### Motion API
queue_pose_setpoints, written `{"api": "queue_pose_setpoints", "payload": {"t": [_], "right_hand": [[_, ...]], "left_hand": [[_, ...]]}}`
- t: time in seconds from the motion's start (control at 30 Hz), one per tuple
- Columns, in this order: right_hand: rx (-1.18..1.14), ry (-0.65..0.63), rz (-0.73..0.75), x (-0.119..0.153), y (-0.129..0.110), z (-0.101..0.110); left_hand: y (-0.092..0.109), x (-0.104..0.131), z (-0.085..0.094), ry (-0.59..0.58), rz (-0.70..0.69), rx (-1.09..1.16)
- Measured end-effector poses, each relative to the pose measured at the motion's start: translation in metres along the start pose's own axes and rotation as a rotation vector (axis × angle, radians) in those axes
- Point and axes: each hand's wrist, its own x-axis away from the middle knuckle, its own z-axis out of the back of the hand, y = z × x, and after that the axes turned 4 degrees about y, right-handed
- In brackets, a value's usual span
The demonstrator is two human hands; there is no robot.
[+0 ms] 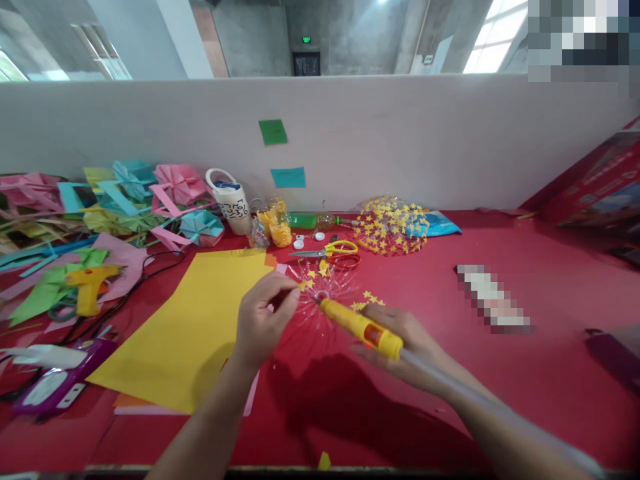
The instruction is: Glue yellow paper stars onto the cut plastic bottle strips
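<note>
My left hand (267, 310) pinches a small yellow star (304, 285) between thumb and fingertips. In my right hand (400, 340) lies a yellow glue gun (360, 325), its dark tip close to the star and its cord running back along my forearm. Under both hands a clear plastic piece cut into thin radiating strips (323, 295) rests on the red table, with a few stars near its far edge. More loose yellow stars (370, 300) lie beside my right hand. Beyond, yellow-and-red handled scissors (340, 248) lie on the table.
Yellow paper sheets (170, 327) are at the left, with another yellow glue gun (90, 287), a purple power strip (63, 377) and folded paper flowers (180, 183). A star-covered clear piece (387, 225) and green bottle (305, 221) stand near the white partition (350, 140).
</note>
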Motion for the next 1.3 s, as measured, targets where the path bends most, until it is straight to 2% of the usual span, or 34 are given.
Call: {"api": "queue_pose_setpoints", "payload": {"t": [0.07, 0.13, 0.23, 0.3, 0.43, 0.6, 0.73, 0.8, 0.97, 1.17, 1.3], "right_hand": [[0.021, -0.198, 0.065, 0.001, -0.002, -0.004], [0.054, -0.339, 0.067, 0.004, -0.003, -0.013], [0.155, -0.445, 0.036, 0.008, 0.001, -0.035], [0.234, -0.466, 0.046, 0.009, 0.005, -0.048], [0.391, -0.356, 0.145, 0.008, 0.012, -0.059], [0.419, -0.220, 0.215, -0.001, 0.005, -0.034], [0.214, 0.112, 0.176, -0.014, -0.001, -0.010], [0.169, 0.201, 0.224, -0.020, -0.001, -0.006], [0.249, 0.226, 0.371, -0.024, 0.001, -0.011], [0.293, 0.185, 0.440, -0.021, 0.005, -0.010], [0.271, 0.191, 0.408, -0.021, 0.008, -0.008]], "left_hand": [[-0.005, -0.002, 0.006, 0.042, 0.115, 0.061], [-0.012, -0.003, 0.008, 0.042, 0.239, 0.135], [-0.017, -0.001, 0.008, -0.016, 0.369, 0.239], [-0.017, 0.002, 0.005, -0.058, 0.432, 0.296], [-0.010, 0.007, -0.001, -0.117, 0.568, 0.419], [-0.002, 0.006, -0.009, -0.175, 0.720, 0.551], [0.004, 0.006, -0.014, -0.266, 0.814, 0.647], [0.007, 0.007, -0.017, -0.315, 0.847, 0.702], [0.010, 0.011, -0.022, -0.450, 0.881, 0.795], [0.011, 0.010, -0.028, -0.474, 0.897, 0.760], [0.009, 0.009, -0.031, -0.493, 0.824, 0.627]]}}
